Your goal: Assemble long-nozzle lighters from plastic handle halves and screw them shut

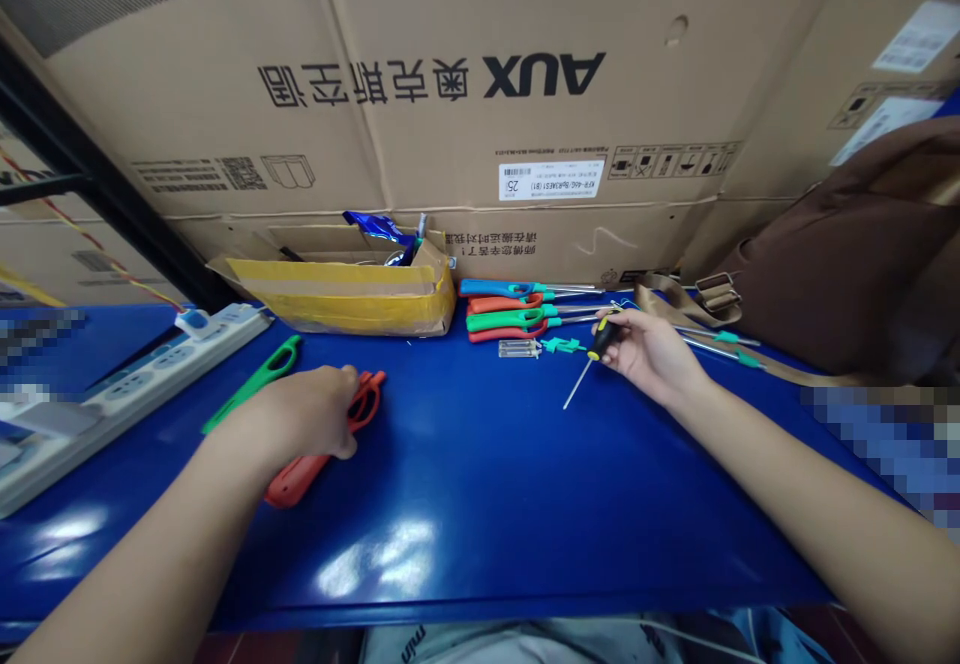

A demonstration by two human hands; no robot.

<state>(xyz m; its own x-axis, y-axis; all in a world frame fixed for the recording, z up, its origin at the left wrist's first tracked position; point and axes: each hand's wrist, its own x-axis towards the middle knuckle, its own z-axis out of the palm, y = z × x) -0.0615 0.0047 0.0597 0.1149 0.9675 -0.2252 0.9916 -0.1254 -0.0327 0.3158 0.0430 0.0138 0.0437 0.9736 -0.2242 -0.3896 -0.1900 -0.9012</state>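
Note:
My left hand (307,412) lies closed over a red plastic tool handle (319,449) on the blue table (480,484). A green handle (255,381) lies just to its left. My right hand (651,352) grips a small screwdriver (591,362) with a black and yellow handle, its thin shaft pointing down-left onto the table. Just beyond that hand lies a stack of blue, red and green handled tools (517,309), with a small clear part (519,348) and a teal piece (561,345) in front.
An open cardboard box (352,294) stands at the back centre, large cartons (465,94) behind it. A white power strip (142,374) lies at the left. A brown bag (847,254) with a strap sits at the right.

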